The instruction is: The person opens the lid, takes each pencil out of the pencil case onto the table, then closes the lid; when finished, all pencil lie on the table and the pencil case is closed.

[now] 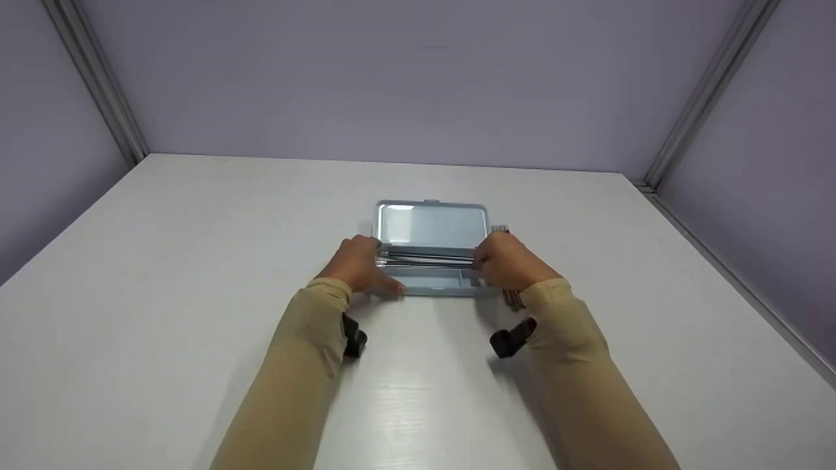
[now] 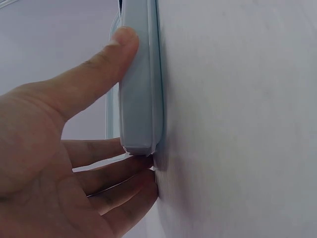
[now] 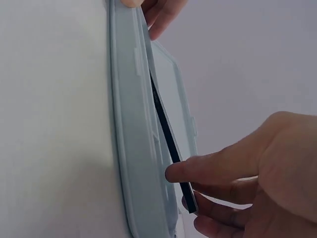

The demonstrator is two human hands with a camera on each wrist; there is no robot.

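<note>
Left hand (image 1: 358, 262) is bracing the pencil case (image 1: 431, 251) at 9 o'clock, thumb on its front wall, fingers loosely curled behind. Right hand (image 1: 506, 261) is pinching the dark inner tray (image 3: 171, 144) at 3 o'clock. Case is sitting open mid-desk (image 1: 196, 274); likely light, stiff, slick plastic, so grip the end walls.

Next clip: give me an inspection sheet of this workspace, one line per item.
Surface: white table, matte, bare around the work.
Job's things: grey-blue pencil case lying open, lid raised at the back; an inner tray is tilted up out of the base.
Clutter: some brownish pencil-like things beside the case, mostly hidden under the right hand.
Grippers: left hand holds the case's left end, thumb on its front wall; right hand pinches the tray's right end.
Cables: nothing seen.
Surroundings: plain lilac walls with metal corner rails.
</note>
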